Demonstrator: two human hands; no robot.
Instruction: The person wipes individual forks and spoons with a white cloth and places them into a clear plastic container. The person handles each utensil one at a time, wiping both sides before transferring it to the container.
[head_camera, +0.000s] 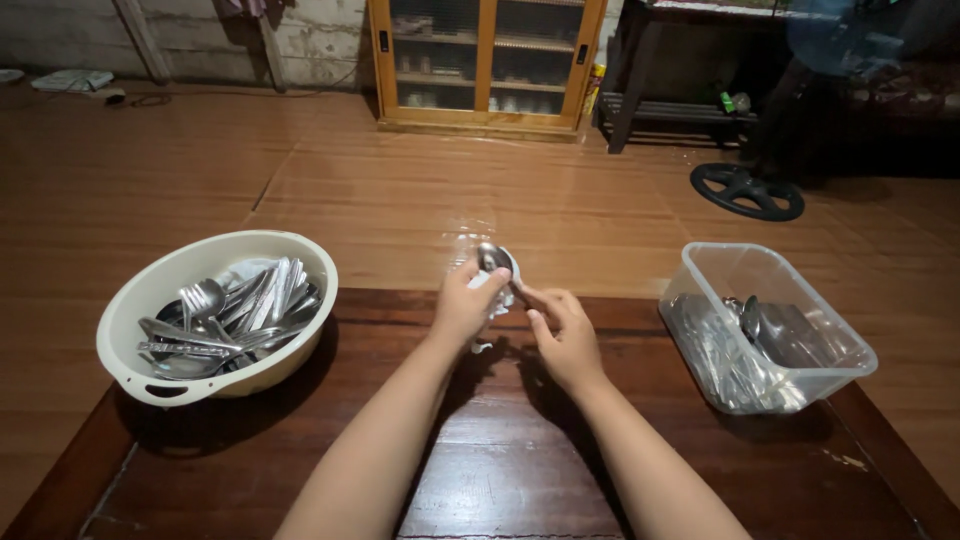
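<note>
In the head view, the left hand (462, 305) and the right hand (566, 335) met above the far edge of the dark wooden tabletop (500, 470). The fingers (540, 300) of the right hand pinched the handle of one metal spoon (494, 260), its bowl raised just beyond the fingertips. The left hand's fingers were clenched around a clear plastic wrapper (487, 298) at the spoon's neck.

The thin wrapper looked liable to tear or slide off, and the smooth spoon could have slipped from so light a pinch and dropped past the table edge to the floor.

Well left of the fingers sat one cream plastic basin (140, 300) with a heap of spoons and forks (235, 320), too tangled to count. Well right stood one clear plastic tub (770, 270) of wrapped cutlery (750, 350), also uncountable.
</note>
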